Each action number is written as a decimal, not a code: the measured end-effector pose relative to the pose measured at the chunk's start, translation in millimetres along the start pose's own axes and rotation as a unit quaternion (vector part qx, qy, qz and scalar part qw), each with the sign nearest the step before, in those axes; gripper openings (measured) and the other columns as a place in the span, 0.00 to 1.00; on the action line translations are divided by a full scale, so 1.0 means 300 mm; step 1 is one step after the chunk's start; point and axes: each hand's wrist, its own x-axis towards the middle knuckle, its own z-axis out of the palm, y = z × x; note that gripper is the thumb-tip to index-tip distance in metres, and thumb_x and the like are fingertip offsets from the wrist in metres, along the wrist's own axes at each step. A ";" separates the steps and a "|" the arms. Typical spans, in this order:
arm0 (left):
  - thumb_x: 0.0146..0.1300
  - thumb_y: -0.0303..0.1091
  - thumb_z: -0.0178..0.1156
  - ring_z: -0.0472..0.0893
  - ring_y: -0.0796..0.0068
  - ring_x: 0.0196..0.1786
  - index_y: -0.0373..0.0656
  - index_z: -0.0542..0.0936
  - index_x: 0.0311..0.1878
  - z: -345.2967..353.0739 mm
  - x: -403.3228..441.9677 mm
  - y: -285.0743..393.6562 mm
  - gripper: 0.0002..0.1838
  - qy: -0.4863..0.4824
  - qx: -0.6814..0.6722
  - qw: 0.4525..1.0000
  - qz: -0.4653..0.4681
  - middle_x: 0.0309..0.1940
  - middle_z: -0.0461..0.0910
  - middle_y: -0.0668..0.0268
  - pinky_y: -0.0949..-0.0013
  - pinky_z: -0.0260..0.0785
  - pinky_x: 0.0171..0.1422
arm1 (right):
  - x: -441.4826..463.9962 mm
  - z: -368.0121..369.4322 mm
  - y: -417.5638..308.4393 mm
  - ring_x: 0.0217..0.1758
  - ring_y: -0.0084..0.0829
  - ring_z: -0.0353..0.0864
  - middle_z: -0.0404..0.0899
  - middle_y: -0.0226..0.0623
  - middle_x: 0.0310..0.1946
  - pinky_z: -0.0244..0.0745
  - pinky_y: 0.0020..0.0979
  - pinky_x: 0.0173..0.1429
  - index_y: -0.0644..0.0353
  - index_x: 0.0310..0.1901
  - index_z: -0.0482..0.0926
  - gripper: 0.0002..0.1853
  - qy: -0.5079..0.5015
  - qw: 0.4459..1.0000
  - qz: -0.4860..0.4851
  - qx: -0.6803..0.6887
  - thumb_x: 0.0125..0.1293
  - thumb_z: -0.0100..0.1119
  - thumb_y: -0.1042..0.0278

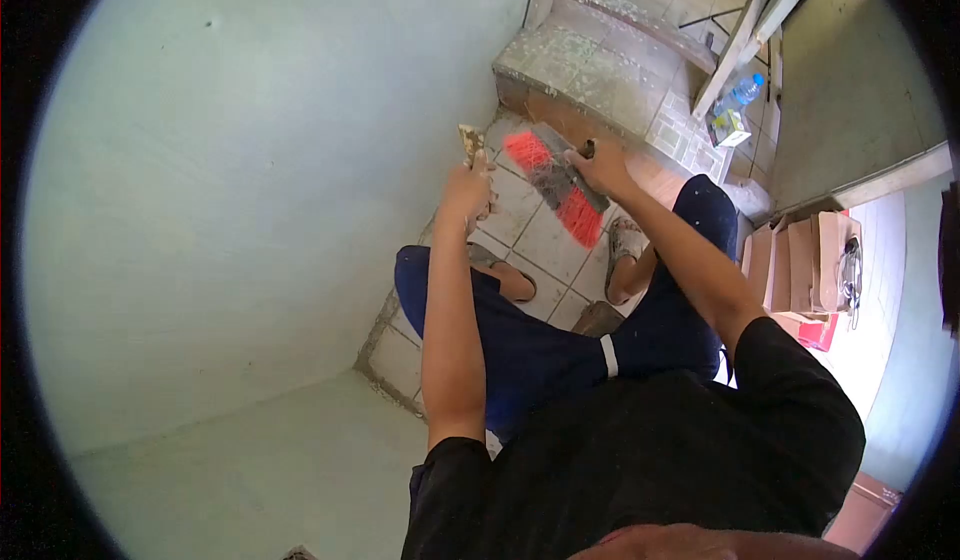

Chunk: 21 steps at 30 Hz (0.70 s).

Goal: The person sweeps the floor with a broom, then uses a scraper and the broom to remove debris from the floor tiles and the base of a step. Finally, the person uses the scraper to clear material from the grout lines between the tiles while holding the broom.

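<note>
My left hand (466,194) is closed around a putty knife (471,140), its speckled blade pointing up beside the wall. In my right hand (604,170) is a broom head (556,182) with red and grey bristles, gripped at its dark socket. The broom head hangs above the tiled floor (509,209), between my left hand and my right foot. Dust or debris clings to its grey bristles. The two tools are apart.
A pale green wall (250,180) rises close on the left. Ahead stand dusty tiled steps (590,68). To the right are a water bottle (740,93), a small box (730,129) and cardboard boxes (800,260). My sandalled feet are on the floor.
</note>
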 end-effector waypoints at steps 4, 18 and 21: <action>0.76 0.50 0.47 0.68 0.75 0.15 0.36 0.76 0.42 -0.052 0.071 0.086 0.23 -0.036 0.068 0.997 0.024 0.20 0.68 0.69 0.68 0.62 0.19 | 0.182 -0.059 -0.034 0.32 0.44 0.81 0.81 0.52 0.30 0.74 0.43 0.39 0.67 0.39 0.79 0.26 -0.027 0.996 -0.040 -0.077 0.63 0.64 0.45; 0.71 0.55 0.55 0.65 0.80 0.17 0.34 0.76 0.42 -0.271 0.523 -0.037 0.26 -0.204 0.200 0.956 -0.061 0.18 0.66 0.72 0.71 0.58 0.19 | 0.602 0.448 0.296 0.44 0.49 0.81 0.82 0.52 0.38 0.75 0.44 0.52 0.59 0.49 0.80 0.25 -0.006 0.938 -0.321 -0.133 0.54 0.72 0.54; 0.71 0.53 0.55 0.63 0.83 0.17 0.35 0.77 0.44 -0.289 0.584 -0.134 0.25 -0.198 0.173 0.955 -0.140 0.18 0.63 0.75 0.73 0.57 0.18 | 0.611 0.649 0.445 0.54 0.53 0.77 0.78 0.54 0.49 0.73 0.47 0.56 0.62 0.49 0.80 0.23 -0.206 0.956 -0.069 -0.197 0.53 0.70 0.60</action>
